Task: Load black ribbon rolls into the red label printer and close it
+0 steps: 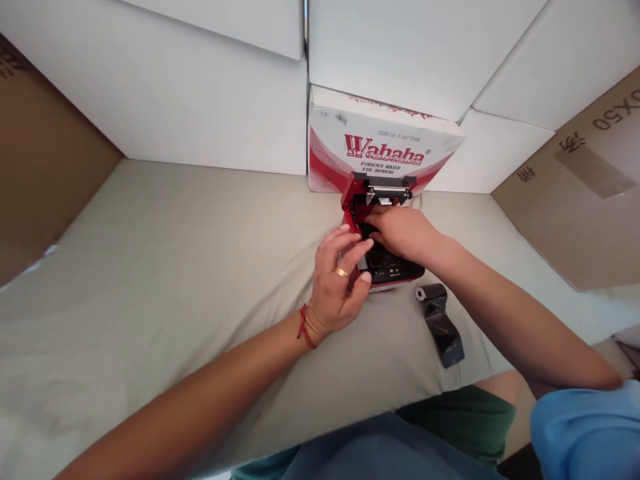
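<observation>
A red and black device that looks like a small label printer (400, 272) stands on the cloth with its lid (385, 190) raised. My left hand (337, 280), wearing a ring and a red cord, holds the printer's left side, fingers curved along the edge and thumb near the front corner. My right hand (405, 230) reaches into the printer under the lid. Its thumb and index finger are bent toward each other inside; whatever lies between them is hidden. Just right of the printer's front, below my right forearm, lies a partly unwound dark roll (440, 320) with a pale core.
A pale green cloth (200, 267) covers the surface. Behind the printer stands a white and red Wahaha water carton (385, 147), against white panels (215, 87). Brown cardboard boxes rise at the left (45, 153) and right (580, 200). The cloth's near edge borders my lap.
</observation>
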`<state>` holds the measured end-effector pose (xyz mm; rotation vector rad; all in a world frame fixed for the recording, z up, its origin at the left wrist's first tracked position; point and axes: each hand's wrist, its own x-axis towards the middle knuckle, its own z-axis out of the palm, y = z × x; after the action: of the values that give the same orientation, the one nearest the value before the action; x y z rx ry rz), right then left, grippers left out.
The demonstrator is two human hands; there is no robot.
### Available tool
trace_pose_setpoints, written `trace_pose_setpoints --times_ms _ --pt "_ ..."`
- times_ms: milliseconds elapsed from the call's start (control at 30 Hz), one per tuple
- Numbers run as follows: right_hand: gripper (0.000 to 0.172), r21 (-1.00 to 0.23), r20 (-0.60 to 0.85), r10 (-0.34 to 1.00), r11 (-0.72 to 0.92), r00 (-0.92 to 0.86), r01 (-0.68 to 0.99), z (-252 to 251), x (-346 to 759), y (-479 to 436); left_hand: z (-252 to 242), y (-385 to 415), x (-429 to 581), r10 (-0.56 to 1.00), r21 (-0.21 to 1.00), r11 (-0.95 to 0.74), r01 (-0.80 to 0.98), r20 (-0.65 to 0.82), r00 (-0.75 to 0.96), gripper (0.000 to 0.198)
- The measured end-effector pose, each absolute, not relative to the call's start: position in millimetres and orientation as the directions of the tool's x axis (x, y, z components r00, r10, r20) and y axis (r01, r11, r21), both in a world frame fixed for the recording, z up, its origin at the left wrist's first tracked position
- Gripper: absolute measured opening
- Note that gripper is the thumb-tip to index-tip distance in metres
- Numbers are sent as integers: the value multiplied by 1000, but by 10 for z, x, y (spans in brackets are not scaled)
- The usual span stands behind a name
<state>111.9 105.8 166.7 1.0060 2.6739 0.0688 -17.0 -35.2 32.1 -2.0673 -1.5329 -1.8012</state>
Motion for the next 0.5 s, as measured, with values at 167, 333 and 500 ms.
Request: trace_pose_setpoints --times_ms 167,333,500 --pt "35 157 -247 685 726 -685 670 1620 1056 1106 357 -351 -140 579 438 -538 721 813 -62 43" --pt "33 -40 -193 647 746 -738 664 1672 1184 1099 384 -366 -114 564 363 -551 751 826 15 46" --pt "34 -529 120 709 638 -695 559 1892 1621 1051 385 -405 -94 551 298 -560 773 831 79 45"
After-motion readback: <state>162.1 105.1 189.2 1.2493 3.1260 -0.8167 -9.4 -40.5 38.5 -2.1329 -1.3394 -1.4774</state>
